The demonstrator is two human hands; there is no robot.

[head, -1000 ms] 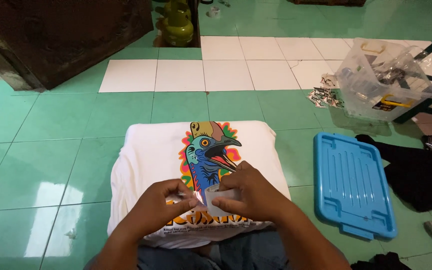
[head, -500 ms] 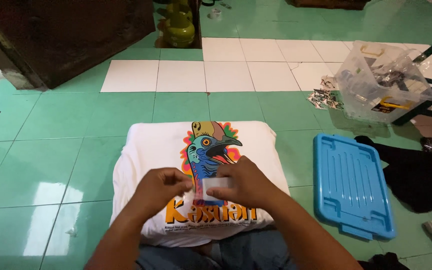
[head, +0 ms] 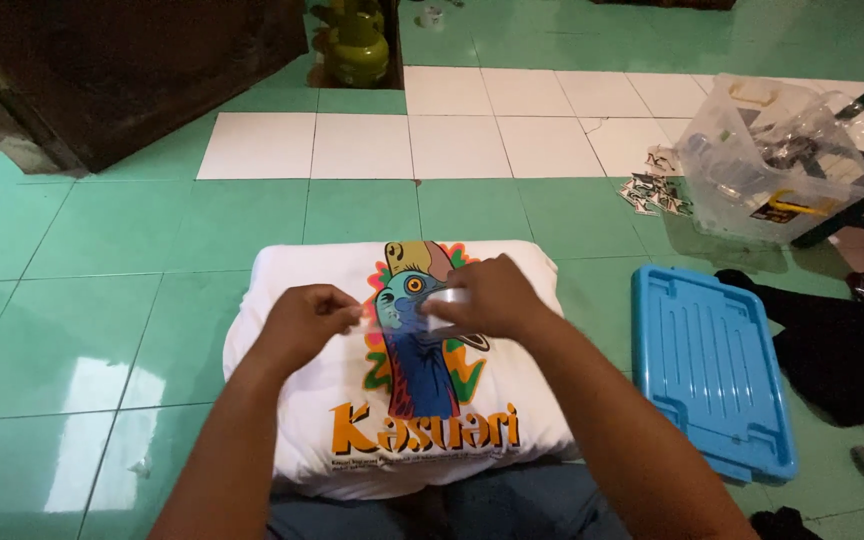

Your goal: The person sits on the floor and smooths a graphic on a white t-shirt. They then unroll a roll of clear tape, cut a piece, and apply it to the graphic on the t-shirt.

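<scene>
matt cloth shirt point(head: 402, 400), glossy floor tiles point(head: 102, 300), seemingly

Dim indoor light, sharp focus
Overhead glare shines on the green floor tiles point(head: 82, 375) at left; the top corners fall into shadow.

Head camera looks steeply down, close above lap.

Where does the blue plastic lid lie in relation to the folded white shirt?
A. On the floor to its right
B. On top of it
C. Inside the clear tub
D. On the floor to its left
A: the blue lid lies flat on the green floor, right of the white shirt.
</scene>
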